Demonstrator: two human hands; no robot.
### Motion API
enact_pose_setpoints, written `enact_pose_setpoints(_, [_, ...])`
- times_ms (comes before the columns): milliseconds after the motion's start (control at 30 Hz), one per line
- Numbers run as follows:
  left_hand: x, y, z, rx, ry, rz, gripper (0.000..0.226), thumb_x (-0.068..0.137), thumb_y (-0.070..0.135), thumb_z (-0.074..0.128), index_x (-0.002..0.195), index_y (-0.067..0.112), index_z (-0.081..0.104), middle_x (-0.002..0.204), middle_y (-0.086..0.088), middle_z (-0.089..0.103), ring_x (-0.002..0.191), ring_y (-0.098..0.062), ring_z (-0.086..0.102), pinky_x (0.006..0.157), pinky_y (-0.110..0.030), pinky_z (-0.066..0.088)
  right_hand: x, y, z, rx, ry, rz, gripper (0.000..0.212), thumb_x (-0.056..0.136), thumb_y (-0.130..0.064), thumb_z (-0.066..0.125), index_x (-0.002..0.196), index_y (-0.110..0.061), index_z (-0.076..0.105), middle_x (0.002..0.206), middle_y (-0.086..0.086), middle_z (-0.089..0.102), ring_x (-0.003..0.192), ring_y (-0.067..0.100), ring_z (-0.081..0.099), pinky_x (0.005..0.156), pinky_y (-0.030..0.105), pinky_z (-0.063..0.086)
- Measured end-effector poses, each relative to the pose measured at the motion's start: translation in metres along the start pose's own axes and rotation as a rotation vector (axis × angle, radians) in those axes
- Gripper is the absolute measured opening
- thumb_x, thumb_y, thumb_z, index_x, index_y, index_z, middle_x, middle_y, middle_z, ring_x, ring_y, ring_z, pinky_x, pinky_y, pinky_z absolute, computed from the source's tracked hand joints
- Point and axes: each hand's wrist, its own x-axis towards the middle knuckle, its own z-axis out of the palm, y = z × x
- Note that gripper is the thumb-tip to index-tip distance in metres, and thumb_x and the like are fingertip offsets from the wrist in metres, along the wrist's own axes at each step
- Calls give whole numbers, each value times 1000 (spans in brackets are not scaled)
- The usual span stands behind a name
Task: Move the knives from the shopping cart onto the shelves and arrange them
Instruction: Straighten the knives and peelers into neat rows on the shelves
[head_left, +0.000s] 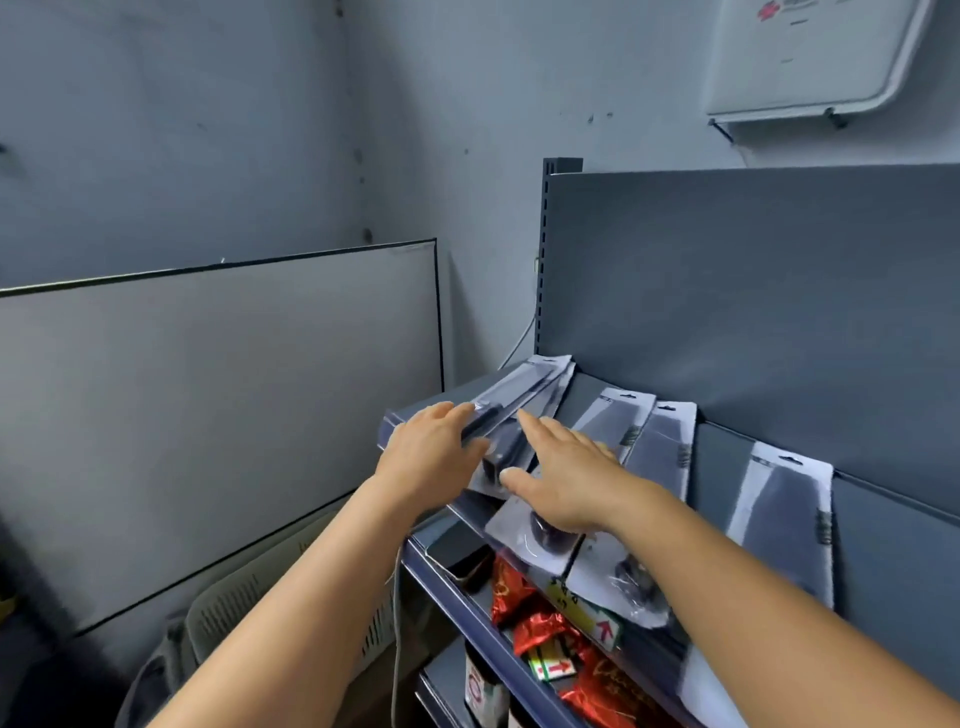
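Top shelf (727, 410), left end: both hands lying flat, released, left hand (431, 457) and right hand (566, 483) squaring the knife pack (524, 395) into line with neighbouring packs (665, 447).

Grey walls (208, 130), leaning board (208, 415), perhaps a chair (249, 613)

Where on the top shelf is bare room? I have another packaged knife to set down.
The bare patch lies between the third knife pack and the far-right knife pack. The left end is crowded: both hands, left and right, rest on the stacked knife packs there.
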Motion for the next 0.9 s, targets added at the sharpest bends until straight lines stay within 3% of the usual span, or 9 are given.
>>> enact_pose_setpoints(133, [24, -24, 10, -39, -145, 69, 47, 97, 35, 42, 143, 26, 37, 141, 0, 45, 123, -23, 48, 99, -32, 40, 18, -9, 7, -21, -82, 48, 69, 97, -53, 32, 153, -28, 0, 161, -3, 3, 147, 23, 10, 118, 43, 10])
enact_pose_setpoints(233, [34, -37, 15, -44, -173, 159, 49, 97, 35, 40, 145, 28, 34, 141, -2, 46, 123, -24, 48, 100, -35, 40, 31, -20, 16, 27, -102, 146, 67, 94, -55, 34, 151, -28, 11, 158, 0, 17, 143, 27, 20, 114, 49, 22])
enact_pose_setpoints(333, [41, -46, 18, -41, -158, 235, 49, 97, 37, 39, 145, 27, 34, 139, -3, 49, 123, -26, 48, 102, -38, 39, 38, -38, 21, 30, -24, 260, 56, 95, -50, 39, 143, -24, 28, 147, 9, 31, 135, 31, 25, 108, 50, 31])
enact_pose_setpoints(433, [46, -53, 22, -61, -159, 274, 49, 97, 35, 39, 145, 27, 33, 138, -5, 50, 124, -29, 46, 103, -39, 37, 42, -59, 26, -8, 65, 364, 54, 98, -43, 41, 145, -18, 29, 146, 15, 31, 133, 33, 28, 105, 43, 32])
enact_pose_setpoints(600, [50, -57, 27, -51, -140, 256, 44, 96, 32, 35, 139, 38, 37, 124, -5, 52, 118, -29, 46, 97, -45, 35, 45, -80, 33, -31, 188, 495, 44, 99, -35, 43, 137, -14, 39, 131, 17, 38, 116, 36, 48, 88, 40, 44])
enact_pose_setpoints(767, [48, -64, 26, -122, -115, 235, 38, 94, 28, 34, 129, 35, 44, 113, -4, 53, 111, -28, 44, 89, -49, 43, 47, -89, 32, -33, 209, 559, 38, 99, -30, 45, 133, -14, 43, 125, 15, 39, 107, 35, 54, 74, 35, 39])
enact_pose_setpoints(900, [44, -67, 26, -57, -64, 250, 41, 94, 24, 36, 133, 31, 41, 118, -4, 52, 114, -27, 37, 87, -45, 38, 48, -96, 35, -33, 233, 621, 35, 98, -26, 45, 129, -11, 46, 123, 16, 40, 102, 34, 57, 69, 34, 38])
